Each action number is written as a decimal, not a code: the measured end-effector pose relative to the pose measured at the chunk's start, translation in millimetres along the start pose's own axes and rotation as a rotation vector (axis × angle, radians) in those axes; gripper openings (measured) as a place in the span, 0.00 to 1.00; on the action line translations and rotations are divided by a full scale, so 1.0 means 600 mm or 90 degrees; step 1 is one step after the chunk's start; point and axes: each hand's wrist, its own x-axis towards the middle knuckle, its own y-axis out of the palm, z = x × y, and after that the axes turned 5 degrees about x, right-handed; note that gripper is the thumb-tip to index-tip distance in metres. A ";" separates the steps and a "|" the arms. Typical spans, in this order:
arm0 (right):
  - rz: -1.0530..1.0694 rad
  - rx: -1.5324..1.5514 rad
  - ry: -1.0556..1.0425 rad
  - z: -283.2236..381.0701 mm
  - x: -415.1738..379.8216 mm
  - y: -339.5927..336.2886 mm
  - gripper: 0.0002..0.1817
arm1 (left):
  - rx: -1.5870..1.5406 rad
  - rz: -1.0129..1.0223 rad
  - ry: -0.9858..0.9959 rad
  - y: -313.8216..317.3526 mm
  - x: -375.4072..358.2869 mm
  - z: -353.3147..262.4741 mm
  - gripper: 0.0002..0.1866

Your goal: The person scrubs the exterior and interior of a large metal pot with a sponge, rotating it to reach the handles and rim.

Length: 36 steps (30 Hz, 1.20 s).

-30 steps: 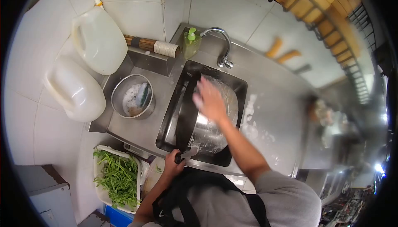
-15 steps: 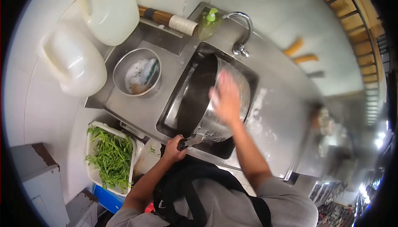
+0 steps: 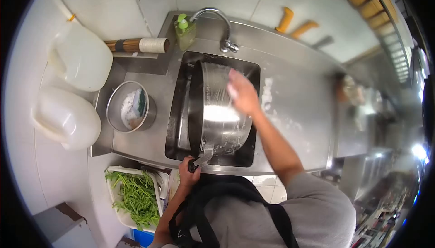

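A large metal pot (image 3: 222, 112) lies tilted on its side in the sink (image 3: 176, 146), its dark opening facing left. My left hand (image 3: 186, 174) is wrapped around the pot's black-and-metal handle (image 3: 204, 157) at the near edge of the sink. Against the pot's outer wall lies my right hand (image 3: 242, 94), fingers stretched out and slightly blurred, with whitish suds on them. Streaks of foam show on the pot's side. To the left stands a metal bowl (image 3: 129, 130) holding suds and a green-and-white sponge (image 3: 141, 103).
A curved faucet (image 3: 226, 35) and a green-topped soap bottle (image 3: 184, 32) stand behind the sink. Two white jugs (image 3: 86, 57) are at the left, near a bamboo brush (image 3: 131, 45). Leafy greens (image 3: 136, 198) fill a white basket below. Foam (image 3: 267, 91) spots the right counter.
The view has shifted and turned. The pot has rolled so more of its outer wall faces up and less of its inside shows. My right hand still lies on the wall; my left keeps the handle.
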 end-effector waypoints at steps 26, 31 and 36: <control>-0.021 -0.079 -0.157 0.071 0.003 0.035 0.27 | 0.005 0.024 -0.002 -0.010 -0.001 -0.006 0.15; 0.261 -0.038 0.326 -0.004 0.250 0.058 0.40 | -0.028 0.037 -0.030 -0.010 -0.001 -0.005 0.18; 0.028 -0.153 -0.191 0.100 -0.033 0.039 0.31 | -0.013 0.034 0.003 -0.003 -0.004 0.005 0.20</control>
